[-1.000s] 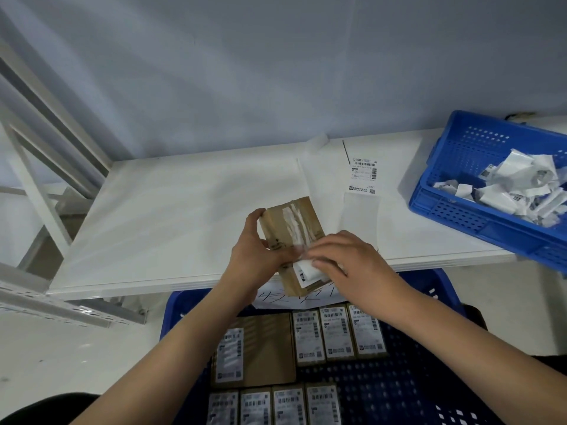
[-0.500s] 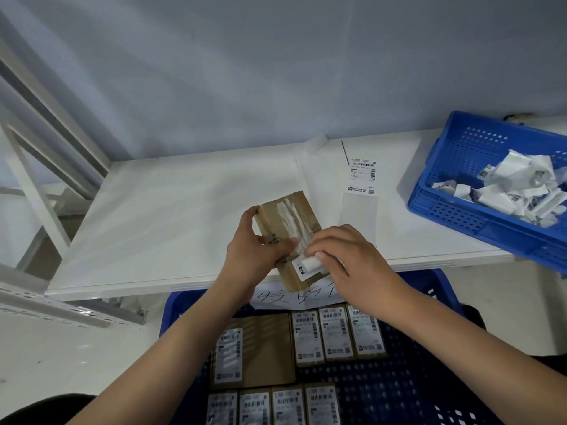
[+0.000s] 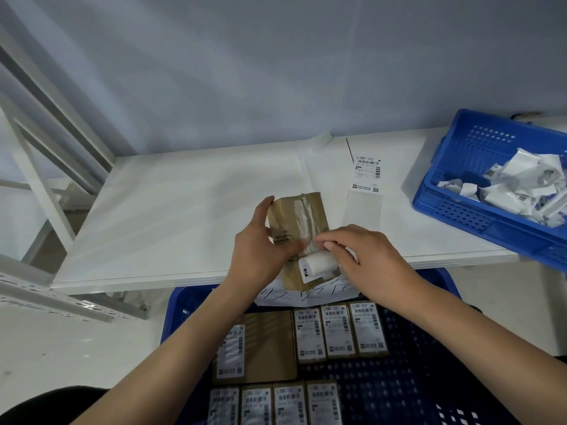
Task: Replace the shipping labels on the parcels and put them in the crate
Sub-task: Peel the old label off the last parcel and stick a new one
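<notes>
My left hand (image 3: pixel 260 250) grips a brown parcel (image 3: pixel 299 231) tilted over the white table's (image 3: pixel 171 216) front edge, bracing it, I judge, so my right hand (image 3: pixel 365 259) can pinch and peel its curling old label (image 3: pixel 317 266). The blue bin (image 3: pixel 460 207) at right holds crumpled labels; the blue crate (image 3: pixel 408 381) below holds labelled parcels in rows.

Barcodes on fresh label (image 3: pixel 367 174), crate parcels' labels (image 3: pixel 338 330) (print illegible); handwritten sign (image 3: pixel 310 294), possibly Chinese.
</notes>
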